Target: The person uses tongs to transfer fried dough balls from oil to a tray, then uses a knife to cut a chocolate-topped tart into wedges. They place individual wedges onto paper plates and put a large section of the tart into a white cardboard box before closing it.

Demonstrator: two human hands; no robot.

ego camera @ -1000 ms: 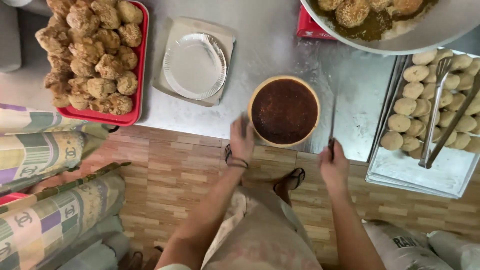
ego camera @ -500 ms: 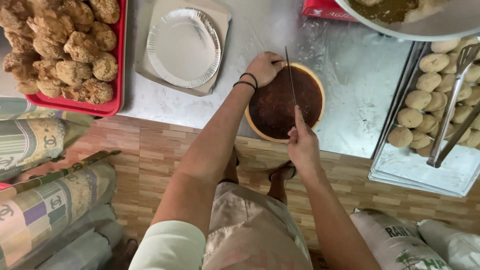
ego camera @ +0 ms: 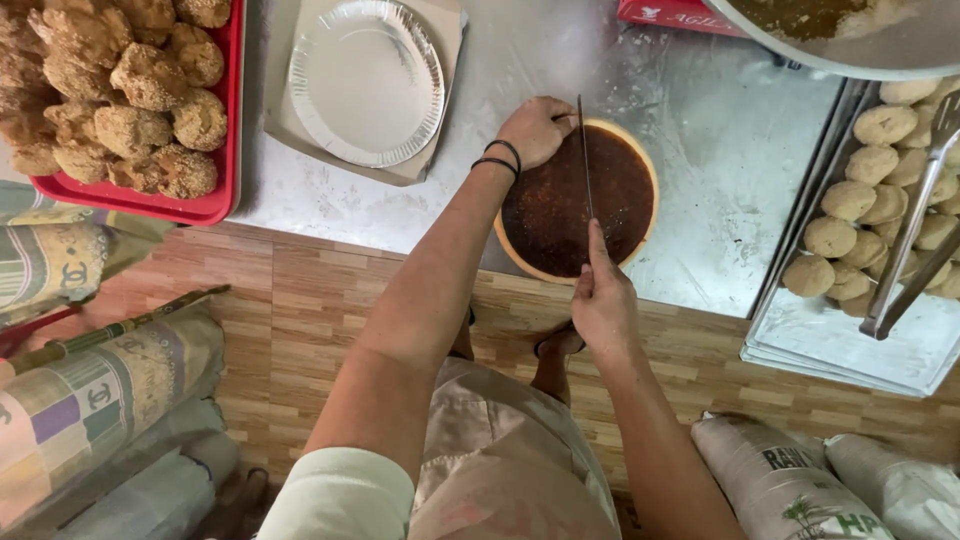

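Seen from above, the person's right hand [ego camera: 603,300] is closed around the handle of a long thin-bladed metal knife [ego camera: 585,160], index finger laid along the top, with the blade running straight across the middle of a round dark-brown cake in a tan-rimmed pan [ego camera: 545,215]. The left hand [ego camera: 537,128], a black band at its wrist, rests with fingers curled on the far rim of the pan, beside the knife's tip; whether it clasps the rim or only touches it cannot be told. The pan sits at the near edge of a scuffed steel counter [ego camera: 700,130], over a wooden plank floor [ego camera: 300,300].

To the left, a red plastic tray [ego camera: 200,208] is heaped with crumb-coated fried balls [ego camera: 120,90]. Just beside it, a white paper plate [ego camera: 365,80] lies on a square of brown cardboard [ego camera: 440,30]. To the right, a flat metal tray [ego camera: 830,345] holds rows of pale round dough pieces [ego camera: 860,200], with metal tongs [ego camera: 915,230] lying across them. The rim of a large metal bowl [ego camera: 850,55] holding brown mixture cuts into the top right corner. Printed sacks [ego camera: 800,480] lie on the floor at lower right, and patterned cloth bundles [ego camera: 90,390] at lower left.
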